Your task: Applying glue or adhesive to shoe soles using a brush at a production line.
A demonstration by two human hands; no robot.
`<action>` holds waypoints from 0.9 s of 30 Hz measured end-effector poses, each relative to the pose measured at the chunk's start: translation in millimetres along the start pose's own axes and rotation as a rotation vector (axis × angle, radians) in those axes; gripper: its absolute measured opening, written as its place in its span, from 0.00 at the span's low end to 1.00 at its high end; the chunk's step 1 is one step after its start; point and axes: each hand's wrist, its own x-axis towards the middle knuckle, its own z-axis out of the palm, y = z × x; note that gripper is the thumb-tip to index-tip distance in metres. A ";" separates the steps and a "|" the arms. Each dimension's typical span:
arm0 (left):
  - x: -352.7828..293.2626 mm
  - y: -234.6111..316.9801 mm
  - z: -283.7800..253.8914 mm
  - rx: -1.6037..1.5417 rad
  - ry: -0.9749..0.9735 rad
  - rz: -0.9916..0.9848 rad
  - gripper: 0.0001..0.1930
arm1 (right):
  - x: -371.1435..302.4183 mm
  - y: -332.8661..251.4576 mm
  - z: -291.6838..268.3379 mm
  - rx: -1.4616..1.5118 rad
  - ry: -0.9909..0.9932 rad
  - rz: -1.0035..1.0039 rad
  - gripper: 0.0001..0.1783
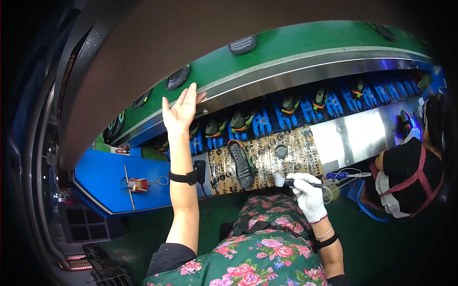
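The hands are well apart. The bare left hand stretches toward 12 o'clock, palm up, fingers extended and holding nothing; the gloved right hand is closed around a brush, bristles pointing to 9 o'clock. The dark sole lies on the taped mat, between 9 and 10 o'clock from the right hand and between 4 and 5 from the left. Its long axis runs roughly 11 to 5. The right hand is nearer, the bristles near the sole's 5 o'clock end but apart from it. A round black piece sits at 2 o'clock from the sole. Beyond, toward 12, run blue holders and a green belt.
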 end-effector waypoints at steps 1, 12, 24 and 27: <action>-0.1 -7.8 -5.9 0.287 -0.083 0.122 0.43 | 0.1 0.6 0.0 0.011 0.018 0.008 0.13; 123.9 -143.9 38.4 2.104 -0.268 0.752 0.28 | 10.2 -1.8 -4.6 -0.026 0.057 -0.003 0.11; 91.4 -161.0 49.8 1.250 -0.553 -0.117 0.12 | -15.8 -17.0 -52.9 0.073 0.231 -0.081 0.10; 88.8 -147.1 37.9 1.184 -0.563 0.052 0.13 | -15.6 -29.8 -50.2 0.046 0.220 -0.090 0.11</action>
